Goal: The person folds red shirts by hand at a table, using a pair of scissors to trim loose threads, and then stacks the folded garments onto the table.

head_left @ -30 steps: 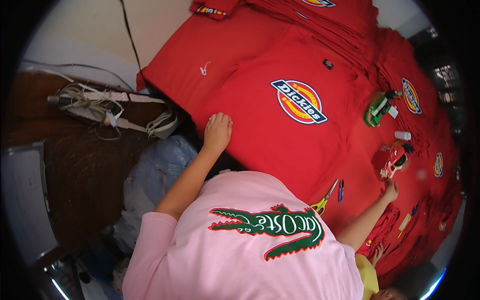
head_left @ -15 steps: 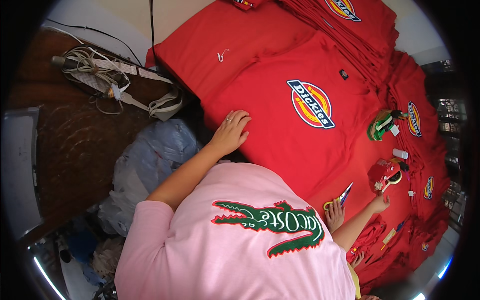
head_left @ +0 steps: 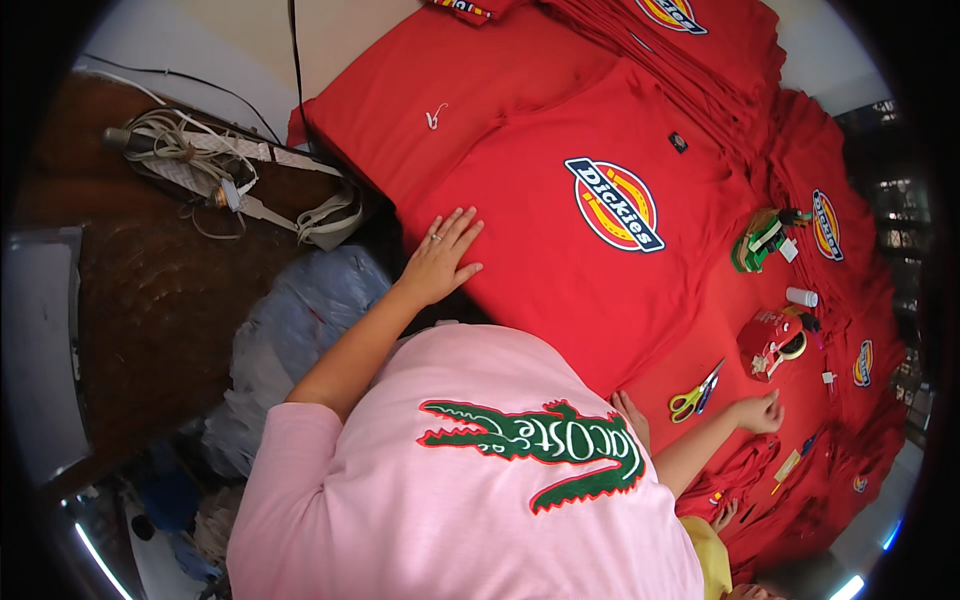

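Shirt [head_left: 520,270], red, lies spread beneath our left hand [head_left: 440,258], whose fingers rest flat and apart at its edge; we see 1 ring [head_left: 435,237]. An emblem [head_left: 614,205] lies to the right of this hand. Our right hand [head_left: 765,412] is curled; we cannot tell whether it pinches anything. Beyond it sits a red tape dispenser [head_left: 760,347]; to that hand's left lie yellow-handled scissors [head_left: 686,402].

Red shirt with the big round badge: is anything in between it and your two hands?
Nothing visible for the left hand: it rests on the left edge of the red shirt. Between the shirt and the right hand lie the yellow-handled scissors.
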Demonstrator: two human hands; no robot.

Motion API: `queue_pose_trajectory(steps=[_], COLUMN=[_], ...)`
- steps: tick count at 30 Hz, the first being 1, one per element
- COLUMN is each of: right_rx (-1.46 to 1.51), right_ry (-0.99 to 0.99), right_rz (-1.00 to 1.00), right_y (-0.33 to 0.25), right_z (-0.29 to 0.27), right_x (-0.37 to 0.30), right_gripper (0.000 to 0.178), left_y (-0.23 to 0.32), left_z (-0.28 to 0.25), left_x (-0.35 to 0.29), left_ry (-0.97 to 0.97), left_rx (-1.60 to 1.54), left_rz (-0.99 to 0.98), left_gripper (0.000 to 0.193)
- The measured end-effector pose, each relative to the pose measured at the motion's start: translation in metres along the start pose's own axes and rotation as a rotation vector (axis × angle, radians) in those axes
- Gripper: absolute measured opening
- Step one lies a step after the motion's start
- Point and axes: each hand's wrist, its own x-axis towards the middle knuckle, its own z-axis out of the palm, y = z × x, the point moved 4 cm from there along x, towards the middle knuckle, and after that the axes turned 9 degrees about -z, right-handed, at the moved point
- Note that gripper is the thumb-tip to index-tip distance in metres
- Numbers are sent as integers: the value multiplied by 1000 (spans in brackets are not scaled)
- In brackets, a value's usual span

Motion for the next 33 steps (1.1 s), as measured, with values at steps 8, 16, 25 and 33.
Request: queue_pose_trajectory(steps=[8, 16, 25, 33], right_rx=[770, 568, 181, 56], right_ry=[-917, -1754, -1517, -1315], right_rz=[143, -651, -638, -358], right_y=[-289, -397, -313, -296], right_z=[77, 17, -45, -123], right_x=[-172, -334, -310, -300], right_gripper=[23, 44, 41, 36], left_y=[-31, -130, -185, -127], left_z=[1, -11, 1, -41], left_x=[72, 51, -16, 83], left_ry=[99, 466, 443, 557], left_rx=[141, -75, -344, 28], left_rz=[16, -327, -262, -67], left_gripper=[76, 50, 32, 34])
